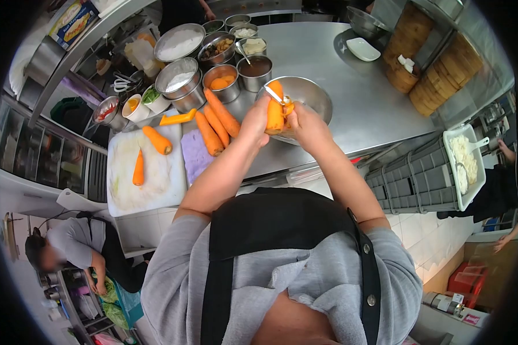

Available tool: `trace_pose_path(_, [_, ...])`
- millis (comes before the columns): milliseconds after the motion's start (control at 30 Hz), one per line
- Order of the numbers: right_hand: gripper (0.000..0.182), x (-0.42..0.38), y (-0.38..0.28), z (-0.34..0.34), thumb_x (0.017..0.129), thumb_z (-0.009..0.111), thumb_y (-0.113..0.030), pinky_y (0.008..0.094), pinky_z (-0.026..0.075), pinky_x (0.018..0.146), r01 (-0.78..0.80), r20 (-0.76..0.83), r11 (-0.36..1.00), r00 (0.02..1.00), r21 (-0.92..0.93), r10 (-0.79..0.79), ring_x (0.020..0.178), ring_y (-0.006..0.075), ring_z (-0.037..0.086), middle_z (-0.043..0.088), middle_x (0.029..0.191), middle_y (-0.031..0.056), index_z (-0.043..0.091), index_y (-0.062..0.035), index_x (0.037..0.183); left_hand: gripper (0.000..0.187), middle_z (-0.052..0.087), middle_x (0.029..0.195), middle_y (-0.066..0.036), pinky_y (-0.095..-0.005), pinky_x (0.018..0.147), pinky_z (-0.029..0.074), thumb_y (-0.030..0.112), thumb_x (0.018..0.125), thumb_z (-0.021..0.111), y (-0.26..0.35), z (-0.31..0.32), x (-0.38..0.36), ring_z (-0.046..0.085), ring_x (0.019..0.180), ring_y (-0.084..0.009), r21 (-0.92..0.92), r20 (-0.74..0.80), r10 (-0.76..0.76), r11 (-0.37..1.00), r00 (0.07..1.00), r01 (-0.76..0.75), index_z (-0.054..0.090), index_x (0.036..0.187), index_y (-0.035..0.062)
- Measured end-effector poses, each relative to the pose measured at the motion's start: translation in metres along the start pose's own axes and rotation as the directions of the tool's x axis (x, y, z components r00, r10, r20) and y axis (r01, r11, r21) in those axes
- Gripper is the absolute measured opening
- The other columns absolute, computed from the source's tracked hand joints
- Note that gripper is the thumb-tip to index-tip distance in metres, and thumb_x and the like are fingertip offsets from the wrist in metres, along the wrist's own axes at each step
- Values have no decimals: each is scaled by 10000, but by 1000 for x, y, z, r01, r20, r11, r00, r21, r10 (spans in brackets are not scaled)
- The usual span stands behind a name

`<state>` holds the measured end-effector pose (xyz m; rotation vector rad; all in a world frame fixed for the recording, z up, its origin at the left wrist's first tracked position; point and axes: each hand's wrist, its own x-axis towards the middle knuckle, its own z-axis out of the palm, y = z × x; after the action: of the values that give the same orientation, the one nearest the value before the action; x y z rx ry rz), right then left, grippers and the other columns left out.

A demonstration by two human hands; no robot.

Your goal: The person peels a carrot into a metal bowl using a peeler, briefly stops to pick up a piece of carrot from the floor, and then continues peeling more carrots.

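Observation:
My left hand (255, 122) is closed round a thick carrot (275, 118), held over the rim of a steel bowl (319, 95). My right hand (306, 125) grips a peeler (275, 95), its metal part lying across the carrot. A curl of orange peel shows by the right fingers. Several whole carrots (221, 112) lie left of the bowl, partly on a purple cloth (195, 158). On a white cutting board (121, 190) are a short carrot (157, 140) and a slim pointed one (138, 168). A yellow-orange long object (178, 117) lies at its far edge.
Several steel containers, one with brown sauce (255, 68) and one with egg yolks (222, 80), stand behind the carrots. A white dish (363, 49) and bamboo steamers (443, 75) are at the far right. A grey crate (408, 178) stands right. Another person (86, 247) crouches at lower left.

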<state>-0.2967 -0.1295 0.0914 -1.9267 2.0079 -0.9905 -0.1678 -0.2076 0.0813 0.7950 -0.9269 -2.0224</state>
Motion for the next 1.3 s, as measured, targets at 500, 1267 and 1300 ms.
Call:
trace_pose_path(500, [394, 11, 14, 12, 973, 379, -360, 487, 460, 747, -61, 44, 967, 998, 247, 52, 870, 436, 590, 622, 869, 263, 519, 3, 1037, 474, 586, 825, -112, -349, 537, 536, 466, 961, 439, 15, -24, -22, 611, 638, -208, 162, -103, 45, 986, 994, -27, 520, 1106, 21])
trace_pose_path(1267, [345, 18, 20, 0, 966, 374, -328, 509, 457, 731, -150, -38, 988, 988, 25, 151, 848, 417, 598, 634, 865, 229, 528, -23, 1013, 465, 579, 829, -95, -307, 502, 526, 449, 978, 395, 11, 2, -59, 604, 631, -187, 288, 46, -15, 958, 999, 1, 488, 1124, 18])
trace_pose_path(1300, [351, 18, 22, 2, 965, 376, -334, 508, 457, 738, -146, -38, 988, 988, 46, 148, 856, 418, 596, 634, 870, 230, 527, -19, 1007, 467, 580, 832, -96, -307, 503, 526, 453, 977, 398, 13, -2, -56, 605, 633, -187, 273, 44, 3, 962, 999, -15, 489, 1125, 20])
